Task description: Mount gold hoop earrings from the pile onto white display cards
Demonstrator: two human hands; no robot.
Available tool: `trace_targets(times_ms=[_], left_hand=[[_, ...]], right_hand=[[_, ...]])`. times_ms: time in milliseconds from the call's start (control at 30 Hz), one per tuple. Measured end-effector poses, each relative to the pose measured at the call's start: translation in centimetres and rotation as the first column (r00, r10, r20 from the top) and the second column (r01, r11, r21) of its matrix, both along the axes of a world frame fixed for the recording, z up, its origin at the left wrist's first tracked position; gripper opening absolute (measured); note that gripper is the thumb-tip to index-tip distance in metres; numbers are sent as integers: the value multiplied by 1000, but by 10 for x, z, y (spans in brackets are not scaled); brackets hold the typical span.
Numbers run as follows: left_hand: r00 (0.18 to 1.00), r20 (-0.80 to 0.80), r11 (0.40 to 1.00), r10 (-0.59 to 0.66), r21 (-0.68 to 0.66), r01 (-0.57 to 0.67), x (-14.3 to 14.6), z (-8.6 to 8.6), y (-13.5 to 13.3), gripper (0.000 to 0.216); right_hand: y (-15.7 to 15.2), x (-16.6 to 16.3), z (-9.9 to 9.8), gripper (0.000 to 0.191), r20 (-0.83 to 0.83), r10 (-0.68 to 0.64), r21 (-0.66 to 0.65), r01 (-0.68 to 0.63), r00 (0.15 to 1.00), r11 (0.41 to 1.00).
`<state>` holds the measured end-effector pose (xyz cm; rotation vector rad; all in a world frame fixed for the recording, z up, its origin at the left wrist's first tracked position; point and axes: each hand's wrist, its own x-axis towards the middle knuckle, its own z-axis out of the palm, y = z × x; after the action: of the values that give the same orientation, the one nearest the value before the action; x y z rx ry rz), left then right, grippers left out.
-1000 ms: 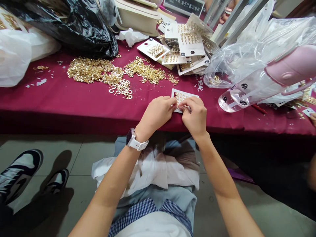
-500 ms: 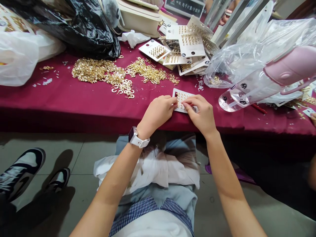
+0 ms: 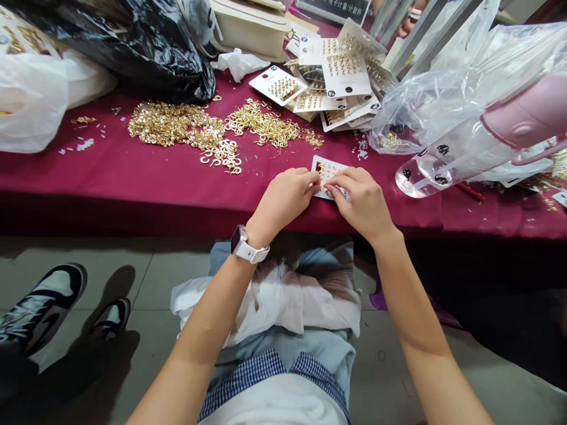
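Observation:
A white earring card point(image 3: 328, 169) with rows of small gold studs lies on the table near the front edge. At the card's left side, my left hand point(image 3: 286, 198) is closed, thumb and fingers pinched together. My right hand point(image 3: 364, 203) covers the card's right part, its thumb and index finger meeting over the lower middle. Whatever tiny piece is between the fingertips of either hand is too small and too covered to make out. Behind and left of my hands lie a heap of small gold pieces point(image 3: 162, 125) and a heap of gold loops point(image 3: 261, 125).
A messy stack of filled earring cards point(image 3: 348, 77) stands at the back. To the right, a pink-lidded clear bottle point(image 3: 460, 144) leans over clear plastic bags point(image 3: 425, 100). A black plastic bag point(image 3: 155, 59) and a white bag point(image 3: 31, 106) occupy the left. Another person's shoes point(image 3: 48, 301) show below left.
My right fingertips have shifted slightly left, closer to my left fingers on the card. The whole view has moved a little; the card and heaps look the same.

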<state>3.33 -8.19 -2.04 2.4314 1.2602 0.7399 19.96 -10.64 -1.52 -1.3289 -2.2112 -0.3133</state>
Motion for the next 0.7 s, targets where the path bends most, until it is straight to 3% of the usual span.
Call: trace_targets(times_ms=[200,400,700], left_hand=[[1000,19,1000,-6,-8,6,0,0,1,14],[1000,21,1000,2,-2,-2,0,0,0,14],[1000,5,1000,-8,9,8,0,0,0,18]], right_hand=[[-1,0,1,15,127,-7,47,1,992,999],[-1,-1,3,17,179,-43,14,41,983,999],[0,-2,-2,13,78,-15,-8,15,997,1000]])
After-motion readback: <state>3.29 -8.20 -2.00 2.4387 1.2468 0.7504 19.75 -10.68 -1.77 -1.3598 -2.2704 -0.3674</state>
